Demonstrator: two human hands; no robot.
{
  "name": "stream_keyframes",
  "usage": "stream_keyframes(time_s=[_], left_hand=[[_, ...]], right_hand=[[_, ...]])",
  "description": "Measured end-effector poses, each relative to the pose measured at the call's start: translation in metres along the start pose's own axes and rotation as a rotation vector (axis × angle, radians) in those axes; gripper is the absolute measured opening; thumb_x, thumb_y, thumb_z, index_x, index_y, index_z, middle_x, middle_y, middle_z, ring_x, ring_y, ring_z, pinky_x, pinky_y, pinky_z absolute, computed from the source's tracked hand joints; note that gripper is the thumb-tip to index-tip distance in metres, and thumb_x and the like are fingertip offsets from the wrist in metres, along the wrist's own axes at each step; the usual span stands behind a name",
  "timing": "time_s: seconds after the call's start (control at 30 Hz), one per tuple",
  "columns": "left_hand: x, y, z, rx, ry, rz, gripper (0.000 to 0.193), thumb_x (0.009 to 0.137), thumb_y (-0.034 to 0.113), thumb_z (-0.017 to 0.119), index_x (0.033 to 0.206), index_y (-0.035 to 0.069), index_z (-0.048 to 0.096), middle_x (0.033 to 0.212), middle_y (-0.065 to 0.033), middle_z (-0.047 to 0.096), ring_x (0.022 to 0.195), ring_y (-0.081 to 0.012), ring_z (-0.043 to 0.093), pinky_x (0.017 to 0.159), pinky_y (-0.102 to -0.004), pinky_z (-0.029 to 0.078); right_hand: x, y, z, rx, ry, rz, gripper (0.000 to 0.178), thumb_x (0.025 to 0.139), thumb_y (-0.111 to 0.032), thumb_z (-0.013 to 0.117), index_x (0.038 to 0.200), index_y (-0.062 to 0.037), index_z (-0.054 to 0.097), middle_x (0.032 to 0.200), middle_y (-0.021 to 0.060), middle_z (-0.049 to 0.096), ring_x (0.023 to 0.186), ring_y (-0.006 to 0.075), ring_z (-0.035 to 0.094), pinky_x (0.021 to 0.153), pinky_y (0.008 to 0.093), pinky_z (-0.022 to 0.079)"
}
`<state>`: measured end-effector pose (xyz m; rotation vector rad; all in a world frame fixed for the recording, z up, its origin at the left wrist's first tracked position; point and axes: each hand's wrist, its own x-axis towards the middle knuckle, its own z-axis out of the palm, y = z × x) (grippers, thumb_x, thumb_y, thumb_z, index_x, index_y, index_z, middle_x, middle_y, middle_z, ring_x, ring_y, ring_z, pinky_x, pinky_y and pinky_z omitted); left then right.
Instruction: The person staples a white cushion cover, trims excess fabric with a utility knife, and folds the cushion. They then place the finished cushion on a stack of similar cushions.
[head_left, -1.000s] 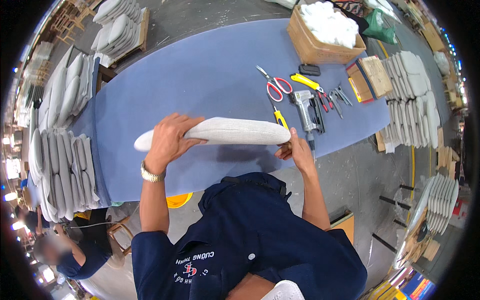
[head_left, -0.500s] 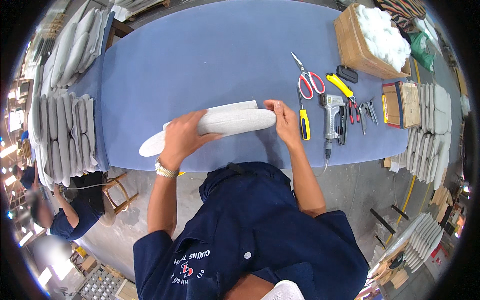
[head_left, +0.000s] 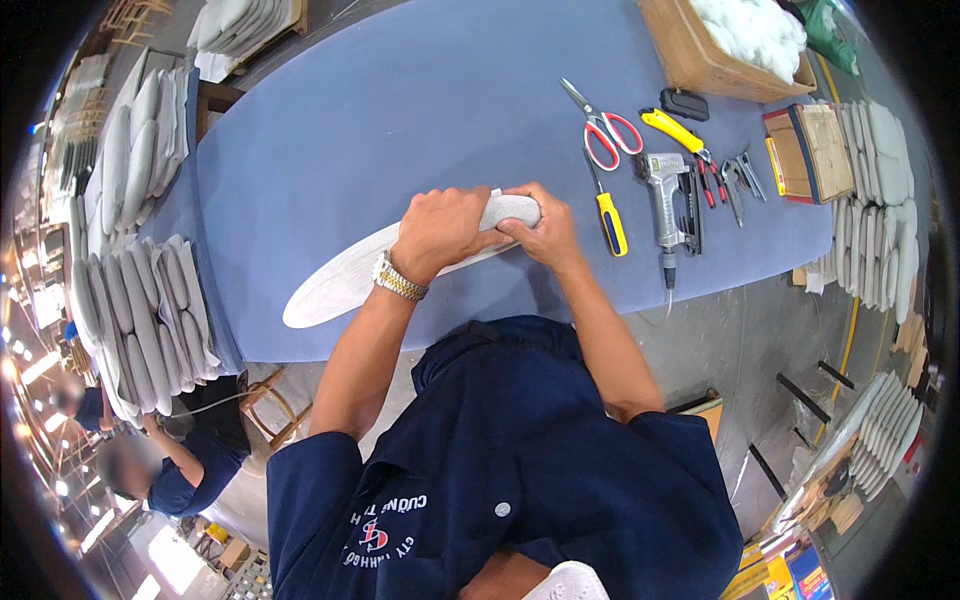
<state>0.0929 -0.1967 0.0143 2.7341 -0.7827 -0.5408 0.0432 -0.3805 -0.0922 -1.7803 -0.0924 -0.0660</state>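
Observation:
A long, light grey fabric-covered cushion pad (head_left: 335,288) with rounded ends is held on a slant just over the near side of the blue-topped table (head_left: 400,110). My left hand (head_left: 440,228) grips it across the upper surface near its right part, thumb pointing right. At its right end my right hand (head_left: 543,228) is wrapped round the tip, thumb on the near side and fingers on the far side. Both hands are close together. The pad's left end sticks out free, pointing left and toward me. Its underside is hidden.
Right of my hands lie scissors (head_left: 592,118), a yellow screwdriver (head_left: 611,225), a staple gun (head_left: 664,195), a yellow utility knife (head_left: 670,128) and red-handled pliers (head_left: 708,180). A cardboard box (head_left: 690,60) holds white stuffing. Grey pads (head_left: 150,320) are stacked left, near a co-worker (head_left: 205,470).
My left hand has slid right along the pad, closer to my right hand. My right hand has closed round the pad's right end. The view has shifted and tilted slightly.

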Motion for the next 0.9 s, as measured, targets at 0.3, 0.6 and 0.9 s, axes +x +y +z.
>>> stream_keyframes(time_s=[0.3,0.6,0.9], left_hand=[[-0.005,0.008,0.012,0.122,0.142,-0.017,0.072,0.085,0.078,0.062,0.084,0.007,0.072,0.06,-0.0141,0.066,0.055,-0.0356,0.069,0.05,-0.0439,0.053],[-0.052,0.03,0.034,0.061,0.563,0.019,0.065,0.085,0.062,0.073,0.12,0.007,0.072,0.106,-0.0097,0.075,0.089,-0.026,0.071,0.081,-0.0387,0.056],[-0.277,-0.092,0.137,-0.27,0.937,-1.015,0.063,0.089,0.046,0.079,0.139,0.01,0.067,0.152,-0.0203,0.054,0.144,-0.043,0.045,0.122,-0.0551,0.026]], right_hand=[[0.016,0.006,0.017,0.169,0.163,0.142,0.04,0.1,-0.03,0.063,0.074,-0.0003,0.065,0.062,0.0076,0.054,0.063,0.0096,0.05,0.057,0.0344,0.041],[0.01,0.005,0.003,0.43,0.103,0.369,0.043,0.103,-0.026,0.056,0.072,0.002,0.068,0.07,0.0097,0.07,0.065,0.0152,0.062,0.063,0.0344,0.048],[-0.008,0.027,0.0,0.53,0.016,0.238,0.038,0.105,-0.029,0.055,0.09,0.0032,0.071,0.087,0.0177,0.076,0.084,0.0216,0.072,0.087,0.0371,0.055]])
